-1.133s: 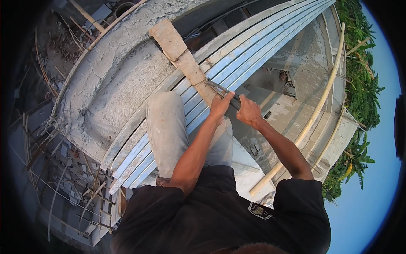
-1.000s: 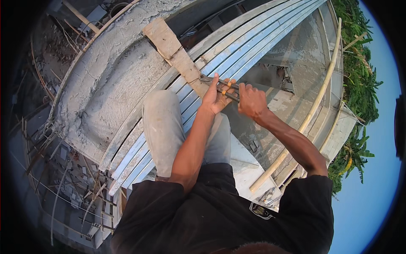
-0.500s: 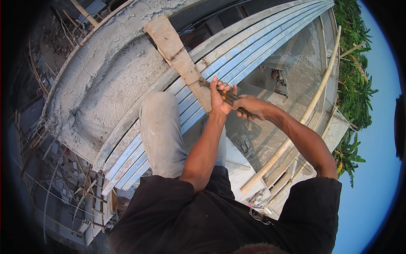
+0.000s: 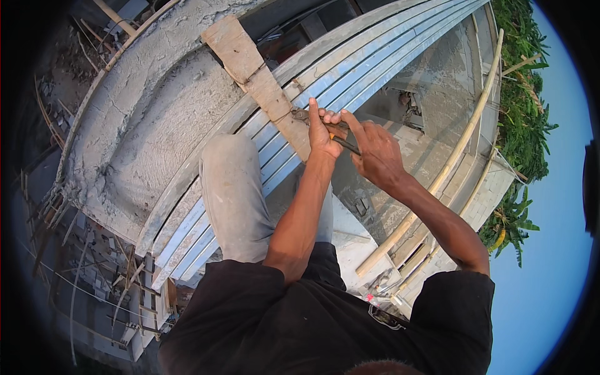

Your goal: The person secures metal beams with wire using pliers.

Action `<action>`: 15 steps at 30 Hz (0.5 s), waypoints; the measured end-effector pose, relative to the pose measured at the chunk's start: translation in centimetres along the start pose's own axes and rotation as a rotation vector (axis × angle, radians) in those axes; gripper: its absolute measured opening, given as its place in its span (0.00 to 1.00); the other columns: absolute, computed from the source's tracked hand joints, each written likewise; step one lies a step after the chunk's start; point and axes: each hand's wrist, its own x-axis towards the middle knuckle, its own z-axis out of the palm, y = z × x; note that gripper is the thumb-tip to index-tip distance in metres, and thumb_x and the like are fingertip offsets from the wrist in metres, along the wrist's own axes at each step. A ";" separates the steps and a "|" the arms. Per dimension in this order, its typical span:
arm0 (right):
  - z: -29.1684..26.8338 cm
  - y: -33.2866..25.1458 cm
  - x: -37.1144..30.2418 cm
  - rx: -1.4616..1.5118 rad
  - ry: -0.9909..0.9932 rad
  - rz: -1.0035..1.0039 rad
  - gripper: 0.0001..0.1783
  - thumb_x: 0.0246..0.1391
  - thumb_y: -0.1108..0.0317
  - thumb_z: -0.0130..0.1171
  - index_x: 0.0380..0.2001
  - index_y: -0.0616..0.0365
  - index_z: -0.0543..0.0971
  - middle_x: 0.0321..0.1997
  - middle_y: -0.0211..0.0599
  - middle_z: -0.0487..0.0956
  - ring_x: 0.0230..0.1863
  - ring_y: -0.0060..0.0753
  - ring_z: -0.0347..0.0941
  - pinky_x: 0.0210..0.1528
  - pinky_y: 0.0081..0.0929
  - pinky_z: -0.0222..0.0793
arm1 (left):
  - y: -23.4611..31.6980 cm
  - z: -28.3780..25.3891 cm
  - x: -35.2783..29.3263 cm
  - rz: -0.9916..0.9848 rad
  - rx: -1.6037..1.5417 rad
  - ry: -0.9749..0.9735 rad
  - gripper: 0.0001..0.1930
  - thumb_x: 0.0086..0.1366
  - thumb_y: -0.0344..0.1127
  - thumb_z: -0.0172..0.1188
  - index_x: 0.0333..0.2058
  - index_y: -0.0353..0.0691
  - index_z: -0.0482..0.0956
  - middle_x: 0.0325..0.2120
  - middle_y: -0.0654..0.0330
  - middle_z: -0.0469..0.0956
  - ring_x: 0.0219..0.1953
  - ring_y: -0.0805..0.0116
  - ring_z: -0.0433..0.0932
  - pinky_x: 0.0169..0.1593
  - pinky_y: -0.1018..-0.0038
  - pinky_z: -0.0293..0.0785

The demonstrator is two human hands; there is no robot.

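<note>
My left hand [image 4: 323, 134] is closed around a pair of dark pliers [image 4: 340, 142] with a patch of orange on the handles, its thumb pointing up. The pliers' metal head [image 4: 300, 115] rests at the edge of a worn wooden plank [image 4: 269, 92]. Close beside it, my right hand [image 4: 380, 150] reaches over the handle ends with its fingers apart, the index finger near the left fingertips. The plank lies across several blue-grey metal channels [image 4: 265, 139]. My fingers hide part of the tool.
Rough grey concrete [image 4: 156, 125] curves along the left side. My knee [image 4: 231, 162] is over the metal channels. A long bamboo pole [image 4: 459, 156] slants at right above a lower floor level. Debris and poles [image 4: 119, 275] lie far below at left; green plants [image 4: 522, 119] grow at right.
My right hand has loosened from around the handles and risen a little, its fingers now spread. My left hand still grips the pliers. The view has shifted slightly.
</note>
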 end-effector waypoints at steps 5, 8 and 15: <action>-2.6 1.0 -1.1 1.023 0.404 0.264 0.56 0.47 0.64 0.67 0.68 0.52 0.39 0.62 0.54 0.61 0.56 0.51 0.67 0.54 0.41 0.70 | 0.7 -1.5 0.2 0.020 -0.071 -0.187 0.21 0.58 0.52 0.64 0.15 0.54 0.64 0.09 0.75 0.61 0.15 0.80 0.65 0.30 0.73 0.76; -4.1 4.2 -1.0 1.191 0.462 0.480 0.55 0.48 0.52 0.66 0.68 0.53 0.41 0.64 0.54 0.57 0.57 0.50 0.67 0.52 0.38 0.71 | 0.7 -2.4 0.1 -0.004 -0.006 -0.191 0.21 0.59 0.50 0.63 0.15 0.54 0.64 0.09 0.75 0.61 0.14 0.80 0.65 0.28 0.75 0.76; 1.0 2.3 2.7 1.009 -0.841 0.548 0.41 0.45 0.47 0.63 0.55 0.63 0.65 0.42 0.49 0.74 0.42 0.37 0.75 0.37 0.31 0.74 | 1.5 -3.3 0.1 -0.048 -0.001 -0.290 0.19 0.61 0.47 0.61 0.15 0.54 0.64 0.09 0.75 0.62 0.14 0.81 0.66 0.27 0.74 0.77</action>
